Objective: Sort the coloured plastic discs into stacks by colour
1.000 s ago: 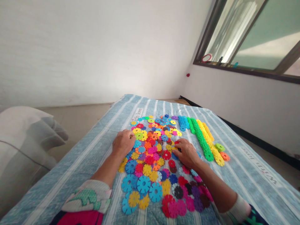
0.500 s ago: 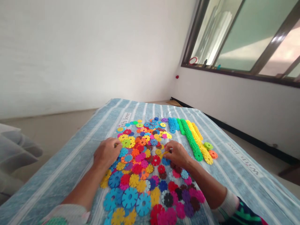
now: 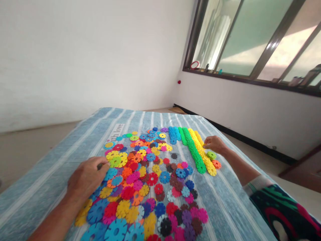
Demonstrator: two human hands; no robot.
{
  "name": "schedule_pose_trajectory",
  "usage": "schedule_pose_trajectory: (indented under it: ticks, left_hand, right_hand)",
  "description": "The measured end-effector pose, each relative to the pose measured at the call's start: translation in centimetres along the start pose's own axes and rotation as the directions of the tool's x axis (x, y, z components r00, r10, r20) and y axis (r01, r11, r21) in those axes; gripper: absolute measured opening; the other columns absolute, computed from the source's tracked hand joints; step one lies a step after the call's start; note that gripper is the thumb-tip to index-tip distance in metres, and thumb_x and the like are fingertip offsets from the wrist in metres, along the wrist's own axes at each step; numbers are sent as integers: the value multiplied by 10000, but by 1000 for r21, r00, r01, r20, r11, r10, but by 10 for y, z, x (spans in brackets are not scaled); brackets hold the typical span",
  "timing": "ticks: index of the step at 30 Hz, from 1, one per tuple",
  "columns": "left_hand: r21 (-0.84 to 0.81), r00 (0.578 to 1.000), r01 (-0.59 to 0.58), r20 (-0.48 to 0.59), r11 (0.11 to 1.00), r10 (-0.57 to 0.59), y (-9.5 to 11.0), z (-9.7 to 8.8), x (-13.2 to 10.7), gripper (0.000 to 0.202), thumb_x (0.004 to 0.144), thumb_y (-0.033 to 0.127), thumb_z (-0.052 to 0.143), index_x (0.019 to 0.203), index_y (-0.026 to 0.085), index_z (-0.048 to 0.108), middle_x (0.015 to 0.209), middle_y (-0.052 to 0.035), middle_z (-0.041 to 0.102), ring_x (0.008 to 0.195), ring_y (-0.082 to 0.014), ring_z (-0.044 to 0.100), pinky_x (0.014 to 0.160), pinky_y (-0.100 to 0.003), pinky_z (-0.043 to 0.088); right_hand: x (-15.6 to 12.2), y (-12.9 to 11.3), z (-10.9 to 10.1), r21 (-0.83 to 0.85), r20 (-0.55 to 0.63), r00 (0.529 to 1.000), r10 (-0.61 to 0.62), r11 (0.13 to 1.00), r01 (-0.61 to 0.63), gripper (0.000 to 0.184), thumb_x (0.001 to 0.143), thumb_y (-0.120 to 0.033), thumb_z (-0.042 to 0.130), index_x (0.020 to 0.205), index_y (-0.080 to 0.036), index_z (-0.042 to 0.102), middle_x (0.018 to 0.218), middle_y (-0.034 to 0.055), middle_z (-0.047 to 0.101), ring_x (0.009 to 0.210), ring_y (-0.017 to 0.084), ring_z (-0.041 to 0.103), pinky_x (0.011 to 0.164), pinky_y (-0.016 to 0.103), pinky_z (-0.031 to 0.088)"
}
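My right hand (image 3: 215, 144) is pinched on a yellow notched plastic disc, little of which shows at the fingertips. It is beside the far right end of the short dark yellow row (image 3: 199, 138), next to the long yellow row (image 3: 197, 144). A lime green disc (image 3: 211, 155) and an orange disc (image 3: 217, 164) lie just below that hand. My left hand (image 3: 87, 174) rests with closed fingers at the left edge of the loose multicoloured discs, by a lime disc (image 3: 115, 162). Whatever is between its fingers is too dark to make out.
Long green (image 3: 193, 150) and shorter blue rows (image 3: 173, 135) of overlapping discs lie right of the loose pile (image 3: 137, 180). A striped blue cloth (image 3: 60, 160) covers the table. A white wall stands behind; a window (image 3: 245, 40) is at the right.
My right hand has moved right with the yellow disc, from the loose pile to the yellow rows. My left hand stays at the pile's left edge. The view has turned slightly right.
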State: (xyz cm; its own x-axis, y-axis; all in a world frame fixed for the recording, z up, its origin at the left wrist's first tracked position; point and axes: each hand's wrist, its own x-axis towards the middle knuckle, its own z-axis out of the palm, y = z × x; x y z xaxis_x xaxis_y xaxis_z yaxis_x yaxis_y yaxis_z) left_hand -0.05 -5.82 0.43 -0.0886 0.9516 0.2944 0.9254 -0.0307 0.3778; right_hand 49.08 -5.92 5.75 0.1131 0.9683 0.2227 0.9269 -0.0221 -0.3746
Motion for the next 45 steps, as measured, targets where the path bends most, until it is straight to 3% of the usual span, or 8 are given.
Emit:
schedule_pose_trajectory:
  ticks: [5, 16, 21, 27, 45]
  left_hand:
    - [-18, 999, 35, 30, 999, -35, 4, -4, 0, 343, 738, 417, 375, 820, 239, 657, 1029, -60, 721, 966, -259, 651, 879, -374, 498]
    - [-5, 999, 27, 33, 1000, -27, 1, -1, 1, 354, 730, 438, 377, 821, 237, 654, 1048, -73, 720, 988, -276, 648, 887, -393, 495]
    - [20, 997, 46, 69, 999, -47, 3, -5, 0, 380, 742, 430, 362, 856, 228, 663, 1079, -72, 711, 991, -265, 644, 879, -376, 492]
    - [49, 994, 34, 105, 998, -39, 6, -8, -1, 430, 771, 423, 330, 919, 206, 671, 1123, -92, 696, 1032, -261, 633, 898, -368, 478]
    - [33, 997, 39, 59, 999, -40, 4, -3, 0, 388, 740, 422, 359, 869, 227, 669, 1074, -67, 711, 997, -250, 644, 883, -358, 489]
  right_hand:
    - [12, 32, 2, -44, 18, 996, 91, 995, -90, 65, 589, -189, 720, 563, -182, 661, 534, -36, 588, 556, 126, 550, 539, 238, 362]
    - [23, 47, 16, -44, 116, 991, 73, 997, -68, 65, 586, -172, 755, 634, -185, 713, 588, -30, 635, 577, 122, 575, 544, 225, 383]
    - [21, 54, 19, -42, 126, 990, 64, 997, -59, 146, 599, -151, 746, 742, -178, 735, 670, -10, 686, 599, 125, 607, 564, 218, 415]
    - [22, 58, 23, -74, 116, 991, 67, 996, -58, 192, 586, -154, 754, 773, -185, 727, 684, -14, 696, 632, 138, 635, 576, 209, 437]
    - [18, 55, 26, -182, 81, 992, 95, 980, -79, 293, 637, -135, 761, 920, -179, 696, 748, -3, 713, 670, 141, 639, 605, 216, 412]
